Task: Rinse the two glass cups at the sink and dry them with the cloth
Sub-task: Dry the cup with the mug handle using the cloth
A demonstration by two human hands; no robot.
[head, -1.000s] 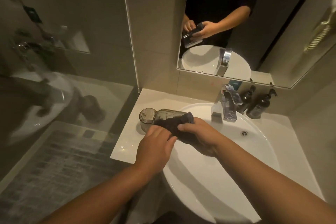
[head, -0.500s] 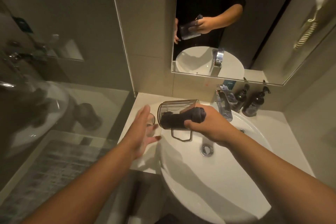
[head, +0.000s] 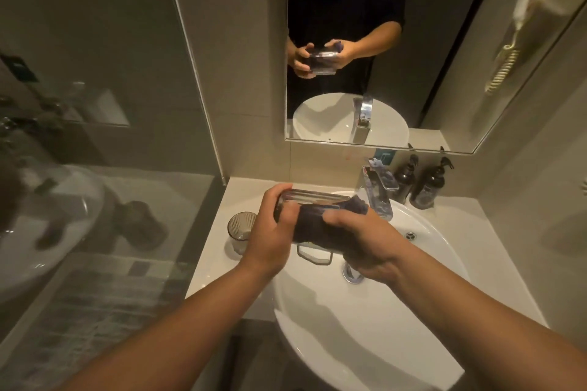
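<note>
A smoked glass cup with a handle (head: pixel 313 198) lies on its side above the white sink (head: pixel 365 327), handle hanging down. My left hand (head: pixel 270 232) grips its left end. My right hand (head: pixel 359 238) holds a dark cloth (head: pixel 320 222) that is pushed into and wrapped around the cup. The second glass cup (head: pixel 239 228), ribbed and smoky, stands upright on the counter just left of my left hand.
A chrome tap (head: pixel 378 197) rises behind the sink, with two dark pump bottles (head: pixel 428 187) to its right. The drain (head: pixel 352 274) sits under my right wrist. A glass shower wall (head: pixel 95 168) bounds the left; a mirror (head: pixel 413 41) hangs above.
My left hand, which had let go and opened half a second ago, is back gripping the cup's left end. The cup has dropped slightly toward the sink.
</note>
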